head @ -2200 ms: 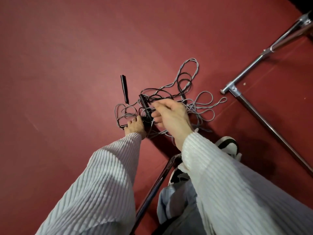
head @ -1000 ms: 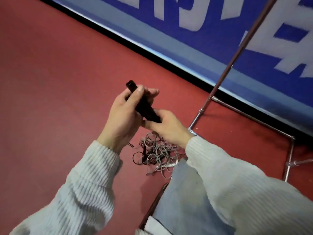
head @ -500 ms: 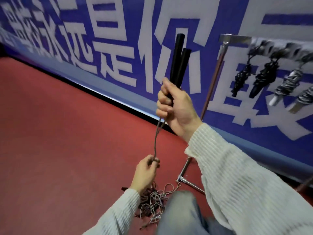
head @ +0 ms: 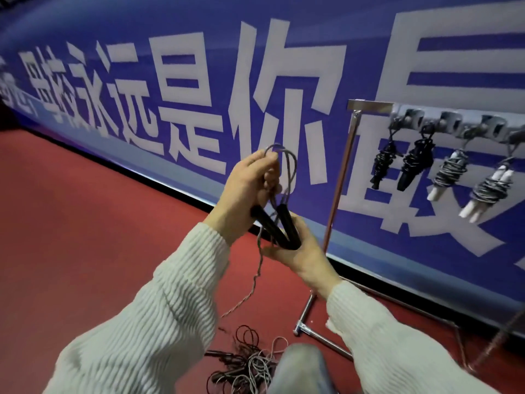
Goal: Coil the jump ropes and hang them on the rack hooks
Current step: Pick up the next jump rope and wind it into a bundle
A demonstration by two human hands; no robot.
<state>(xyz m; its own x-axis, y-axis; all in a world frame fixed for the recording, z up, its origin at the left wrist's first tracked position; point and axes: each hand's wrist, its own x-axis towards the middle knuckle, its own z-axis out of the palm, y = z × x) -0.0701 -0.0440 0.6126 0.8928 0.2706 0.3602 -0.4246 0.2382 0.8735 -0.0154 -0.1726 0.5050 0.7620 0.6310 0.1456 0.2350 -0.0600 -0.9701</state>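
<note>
- Red floor [head: 85, 237] fills the near and left of the scene; behind it runs a blue banner [head: 326, 38] with large white characters.
- Metal rack [head: 339, 180] stands at right against the banner, its post rising from a foot bar on the floor.
- Along the rack's top bar, hooks [head: 412, 118] carry four coiled ropes: two black bundles [head: 403, 166] and, to their right, two grey bundles [head: 466, 180] with white handles.
- Between the sleeves, low and near, a tangled pile [head: 247, 365] of black and grey ropes lies on the floor.
- Right hand [head: 301, 251] is closed around the lower ends of two black handles [head: 281, 228], which splay upward in a V.
- Left hand [head: 247, 189] sits just above, fingers pinching grey cord loops [head: 284, 166] that rise from the handles.
- One cord strand [head: 255, 280] trails down from the hands toward the pile.
</note>
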